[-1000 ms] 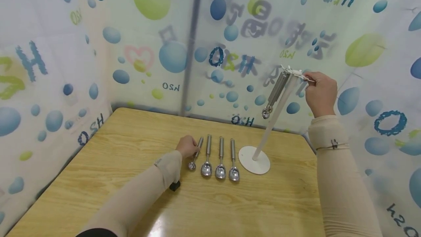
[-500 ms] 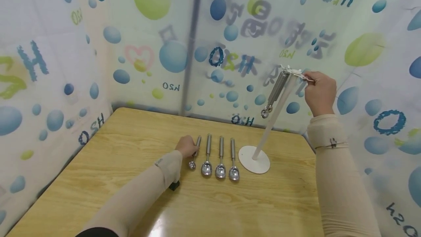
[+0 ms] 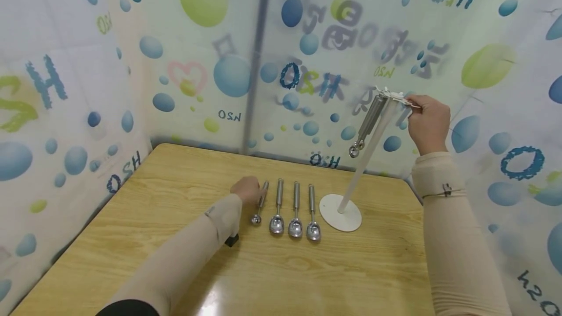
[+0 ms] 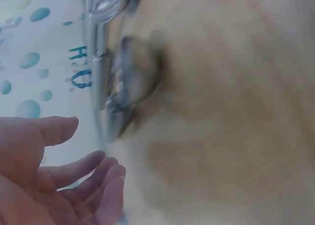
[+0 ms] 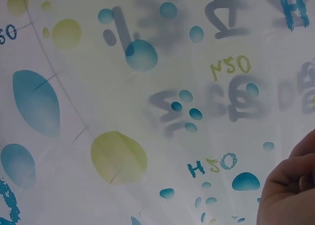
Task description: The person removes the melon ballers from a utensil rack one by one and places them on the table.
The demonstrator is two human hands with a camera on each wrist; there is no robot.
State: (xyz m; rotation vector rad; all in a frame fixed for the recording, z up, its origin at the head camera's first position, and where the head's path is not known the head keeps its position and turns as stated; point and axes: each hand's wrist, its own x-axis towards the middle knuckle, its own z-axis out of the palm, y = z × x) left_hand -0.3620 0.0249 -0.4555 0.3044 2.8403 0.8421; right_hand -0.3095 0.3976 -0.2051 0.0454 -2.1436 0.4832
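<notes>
My left hand (image 3: 246, 190) is beside a small metal scoop (image 3: 256, 219) with a round bowl, the leftmost in a row on the table. In the left wrist view the thumb and fingers of that hand (image 4: 64, 185) are apart, with nothing between them. Three larger ice cream scoops (image 3: 277, 224) lie parallel to its right, handles pointing away. My right hand (image 3: 429, 123) pinches the white hooked top (image 3: 397, 96) of an upright stand. Small scoops (image 3: 370, 118) hang from it, bowls down. The right wrist view shows just part of this hand (image 5: 295, 190).
A round white base (image 3: 328, 211) carries the stand's pole (image 3: 366, 155), right of the scoop row. The wooden table (image 3: 307, 277) ends at a patterned curtain (image 3: 197, 52) behind and at the left.
My left hand has let go of the small scoop and drawn slightly left and back. That scoop has been shifted a little straighter. The right hand keeps its hold on the stand.
</notes>
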